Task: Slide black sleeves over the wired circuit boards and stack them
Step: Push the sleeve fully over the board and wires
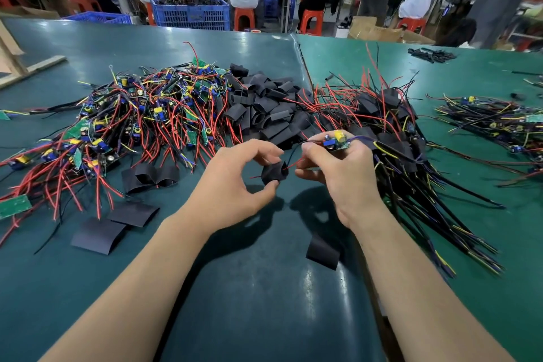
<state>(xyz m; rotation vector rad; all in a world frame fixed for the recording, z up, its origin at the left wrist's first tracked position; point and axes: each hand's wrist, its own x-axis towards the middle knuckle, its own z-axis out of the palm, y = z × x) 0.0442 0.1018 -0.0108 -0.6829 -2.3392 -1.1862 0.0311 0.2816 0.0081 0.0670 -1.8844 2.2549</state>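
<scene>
My left hand (235,185) pinches a black sleeve (274,172) between thumb and fingers, above the green table (264,288). My right hand (340,173) grips a small wired circuit board (338,140) with a yellow part on top. The board's red and black wires run into the sleeve's open end, and a red tip pokes out of its left side. Bare wired boards (132,114) are heaped on the left. Loose black sleeves (264,106) are piled behind my hands. Sleeved boards with long wires (396,138) lie stacked to the right.
Flat sleeves lie near me at the left (100,235) and the middle (323,250). More wired boards (499,123) lie at the far right. A blue crate (191,13), red stools and several seated people are beyond the table's far edge.
</scene>
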